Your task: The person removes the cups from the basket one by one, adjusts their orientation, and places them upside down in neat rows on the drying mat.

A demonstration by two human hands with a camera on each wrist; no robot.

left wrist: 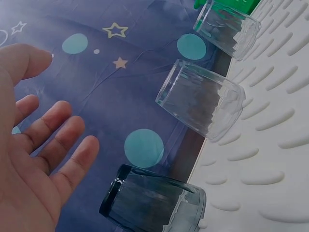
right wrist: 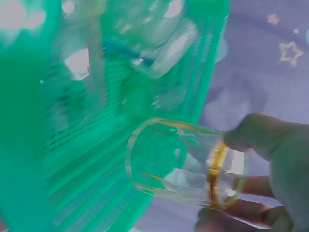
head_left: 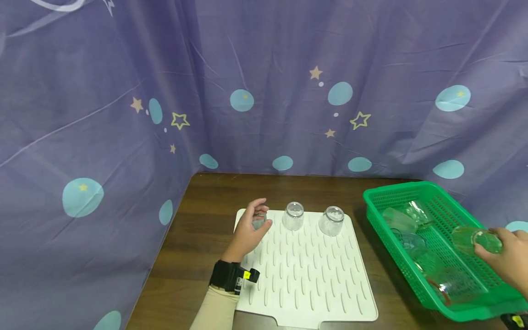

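The step in hand looks to be lifting a glass out of the basket. The right hand (head_left: 509, 252) pinches a clear, straight-sided glass tumbler with an amber ring (head_left: 464, 239) near one end, thumb on one side and fingers on the other. The tumbler is tipped on its side above the green perforated plastic basket (head_left: 404, 192), its open end pointing away from the palm. The next move seems to call for bringing it clear of the basket's rim and turning it upright or mouth down without knocking the glasses lying inside.

The left hand (head_left: 249, 227) is loosely open and holds nothing; the left wrist view shows its fingers apart from a smoky blue-grey glass tumbler (left wrist: 154, 200) on the white ridged drying board (head_left: 305, 261). Two clear glass tumblers (head_left: 294, 217) stand along the same far edge, seemingly mouth down, leaving ridged surface nearer the person.

The board lies on a dark brown wood-grain table (head_left: 194, 243), with the basket to its right. Behind and to the left hangs a purple curtain (head_left: 280, 55) printed with stars and pale blue ovals.
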